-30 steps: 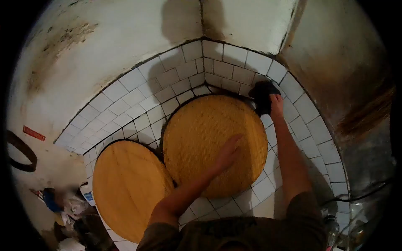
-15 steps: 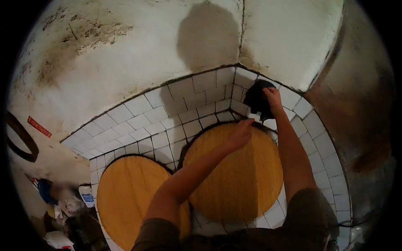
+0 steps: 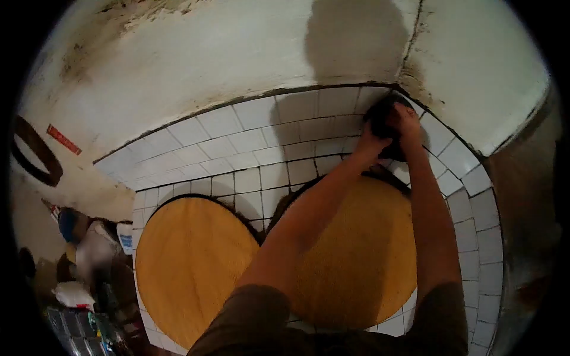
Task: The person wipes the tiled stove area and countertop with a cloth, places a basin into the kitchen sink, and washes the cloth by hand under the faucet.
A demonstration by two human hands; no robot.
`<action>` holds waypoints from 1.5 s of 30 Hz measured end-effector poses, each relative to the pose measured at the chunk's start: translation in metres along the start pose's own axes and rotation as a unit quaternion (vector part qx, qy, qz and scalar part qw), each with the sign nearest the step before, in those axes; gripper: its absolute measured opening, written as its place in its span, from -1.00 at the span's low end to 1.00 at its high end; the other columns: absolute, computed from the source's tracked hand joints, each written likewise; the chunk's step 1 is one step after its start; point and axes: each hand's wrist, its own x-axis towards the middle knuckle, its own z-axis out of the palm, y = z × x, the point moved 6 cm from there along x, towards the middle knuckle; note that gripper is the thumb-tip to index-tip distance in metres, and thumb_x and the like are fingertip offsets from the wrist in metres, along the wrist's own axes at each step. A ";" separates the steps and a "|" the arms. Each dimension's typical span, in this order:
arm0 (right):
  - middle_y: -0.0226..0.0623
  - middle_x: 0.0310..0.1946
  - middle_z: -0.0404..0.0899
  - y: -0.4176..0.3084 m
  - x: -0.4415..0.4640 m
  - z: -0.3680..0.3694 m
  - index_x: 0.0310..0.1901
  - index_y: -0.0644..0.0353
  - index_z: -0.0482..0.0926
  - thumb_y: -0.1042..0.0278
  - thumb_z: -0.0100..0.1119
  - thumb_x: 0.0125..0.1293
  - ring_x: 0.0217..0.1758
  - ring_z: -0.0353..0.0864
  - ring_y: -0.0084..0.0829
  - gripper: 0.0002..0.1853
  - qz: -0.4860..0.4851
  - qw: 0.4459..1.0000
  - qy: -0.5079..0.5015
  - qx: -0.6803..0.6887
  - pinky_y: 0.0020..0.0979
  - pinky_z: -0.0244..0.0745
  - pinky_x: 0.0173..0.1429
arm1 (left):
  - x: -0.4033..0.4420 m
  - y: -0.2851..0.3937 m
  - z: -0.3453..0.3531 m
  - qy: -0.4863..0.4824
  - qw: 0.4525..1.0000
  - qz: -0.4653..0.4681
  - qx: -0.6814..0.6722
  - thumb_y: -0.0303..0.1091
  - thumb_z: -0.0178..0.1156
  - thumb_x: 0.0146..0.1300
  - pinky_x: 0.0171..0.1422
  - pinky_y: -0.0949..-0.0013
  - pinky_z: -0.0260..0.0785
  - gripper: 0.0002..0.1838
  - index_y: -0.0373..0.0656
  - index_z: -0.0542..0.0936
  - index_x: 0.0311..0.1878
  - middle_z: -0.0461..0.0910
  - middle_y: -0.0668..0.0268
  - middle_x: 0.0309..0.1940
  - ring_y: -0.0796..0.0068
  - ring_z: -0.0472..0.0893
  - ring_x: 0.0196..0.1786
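Note:
A dark, crumpled cloth (image 3: 382, 114) is bunched in the tiled corner above the larger round wooden lid. My right hand (image 3: 407, 126) closes on it from the right. On its lower left side my left hand (image 3: 373, 146) grips the same cloth, its fingers partly hidden in the folds. Behind the cloth are white wall tiles (image 3: 303, 108) with dark joints. Below my forearms lies the right round wooden lid (image 3: 350, 261), partly covered by my left arm. Beside it is the left wooden lid (image 3: 184, 261).
Dirty plaster wall (image 3: 231, 53) rises above the tiles. A tiled ledge (image 3: 488, 255) curves along the right. At far left hang a dark ring (image 3: 50, 163) and a red strip (image 3: 64, 139). Below them are piled bags and a crate-like dark object (image 3: 70, 326).
My left hand has moved up and right from above the lid and taken hold of the cloth beside my right hand. The view has shifted left.

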 end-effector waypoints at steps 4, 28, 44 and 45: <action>-0.26 -0.40 0.57 0.002 0.002 0.023 -0.23 0.27 0.53 0.18 0.20 0.15 -0.38 0.59 -0.36 -0.70 0.059 0.996 -0.013 0.058 -0.38 0.53 -0.24 | 0.031 -0.011 -0.026 0.039 0.998 0.012 -0.052 -0.35 0.15 0.14 -0.32 0.23 0.53 -0.47 -0.04 0.19 0.16 0.44 0.21 -0.16 0.33 0.55 -0.27; -0.22 -0.16 0.61 0.072 -0.142 0.406 -0.01 0.31 0.48 0.08 -0.03 0.29 -0.11 0.59 -0.48 -0.56 0.119 0.859 -0.482 0.127 -0.45 0.45 -0.05 | -0.192 0.022 -0.393 0.401 0.875 0.215 -0.166 -0.44 -0.06 0.26 -0.22 0.15 0.57 -0.74 -0.20 0.21 -0.01 0.42 0.11 -0.16 0.12 0.58 -0.22; -0.04 -0.36 0.54 0.208 -0.033 0.149 -0.29 0.20 0.54 0.24 -0.03 0.19 -0.31 0.53 -0.05 -0.77 -0.202 0.631 -0.295 -0.689 -0.15 0.42 -0.21 | -0.045 -0.114 -0.218 0.306 0.872 0.151 0.350 -0.36 0.05 0.08 -0.01 0.08 0.34 -0.79 -0.23 0.51 -0.23 0.53 0.05 -0.32 -0.01 0.47 -0.08; -0.04 -0.36 0.54 0.208 -0.033 0.155 -0.29 0.20 0.54 0.24 -0.03 0.19 -0.31 0.53 -0.05 -0.77 -0.208 0.626 -0.303 -0.688 -0.15 0.42 -0.21 | -0.052 -0.112 -0.223 0.316 0.871 0.148 0.346 -0.36 0.05 0.08 -0.01 0.08 0.34 -0.79 -0.23 0.51 -0.23 0.53 0.05 -0.32 -0.01 0.47 -0.08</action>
